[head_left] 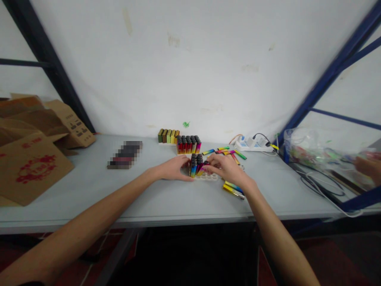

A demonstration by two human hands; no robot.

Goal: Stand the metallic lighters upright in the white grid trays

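A white plastic tray with round holes stands on the table, its left part filled with upright multicoloured lighters with black tops. My left hand wraps round the tray's left end, thumb in front and fingers behind. In my right hand a pink and yellow lighter is pinched, tilted over the tray beside the standing ones. Loose lighters lie near my right hand: a yellow pair in front of it and several more behind.
Behind stand a full block of red-to-yellow lighters and a green-and-gold block. A blurred dark object lies left. Cardboard boxes stand far left. A power strip with cables sits back right. Another person's hand shows beyond the blue frame.
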